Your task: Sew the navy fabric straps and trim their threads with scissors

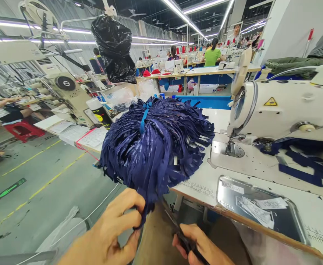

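A large bundle of navy fabric strips (pixel 161 143), gathered by a bright blue tie (pixel 144 123), lies on the white sewing table (pixel 202 184) and hangs over its front edge. Below the bundle, my left hand (pixel 109 224) pinches the end of a navy strip between thumb and fingers. Dark scissors (pixel 175 222) are gripped in my right hand (pixel 201 243), their blades pointing up and left towards the hanging strips. Whether the blades touch any fabric, I cannot tell.
A white sewing machine (pixel 283 106) stands to the right, navy scraps (pixel 302 167) beside it. Paper labels lie in a metal tray (pixel 283 221) near the table edge. At left are a spray can (pixel 98 112), papers (pixel 92 138) and a hanging black bag (pixel 113 48). Several people work farther back.
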Available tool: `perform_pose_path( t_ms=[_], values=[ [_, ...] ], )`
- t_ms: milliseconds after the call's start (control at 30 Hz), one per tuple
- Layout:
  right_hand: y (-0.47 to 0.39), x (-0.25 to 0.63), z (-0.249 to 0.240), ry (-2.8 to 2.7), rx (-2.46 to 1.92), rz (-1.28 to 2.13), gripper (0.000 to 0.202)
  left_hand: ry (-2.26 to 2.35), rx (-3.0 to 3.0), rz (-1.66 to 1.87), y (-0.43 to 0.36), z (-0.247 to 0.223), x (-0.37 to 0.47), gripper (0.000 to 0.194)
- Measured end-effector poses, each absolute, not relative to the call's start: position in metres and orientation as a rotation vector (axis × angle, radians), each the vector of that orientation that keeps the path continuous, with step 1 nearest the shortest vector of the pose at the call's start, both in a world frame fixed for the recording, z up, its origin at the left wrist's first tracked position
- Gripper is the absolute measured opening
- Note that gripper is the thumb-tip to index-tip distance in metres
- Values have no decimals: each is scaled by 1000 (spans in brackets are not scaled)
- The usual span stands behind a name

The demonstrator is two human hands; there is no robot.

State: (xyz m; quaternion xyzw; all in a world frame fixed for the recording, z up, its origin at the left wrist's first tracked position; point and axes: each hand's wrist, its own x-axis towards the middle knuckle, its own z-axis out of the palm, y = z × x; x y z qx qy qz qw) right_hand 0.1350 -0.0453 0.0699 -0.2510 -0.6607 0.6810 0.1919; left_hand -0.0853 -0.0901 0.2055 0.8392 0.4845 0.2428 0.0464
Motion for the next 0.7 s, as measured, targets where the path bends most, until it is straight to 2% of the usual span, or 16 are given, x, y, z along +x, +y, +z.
perform_pose_path(
  t_ms=[233, 433, 600, 700],
  values=[
    [-21, 92, 77, -1963, -224, 1838, 70, 1452, 2590, 562, -76, 202, -93, 14],
    [-19, 85, 57, -1852, -449, 1768, 67, 1361, 2489, 361, -61, 205, -97, 14],
    [-29, 87, 29, -1723, -510, 1745, 68, 1421, 2452, 356, -59, 204, -105, 15],
    [-26, 90, 36, -1764, -533, 1774, 69, 1453, 2415, 384, -55, 205, -104, 20]
  ],
)
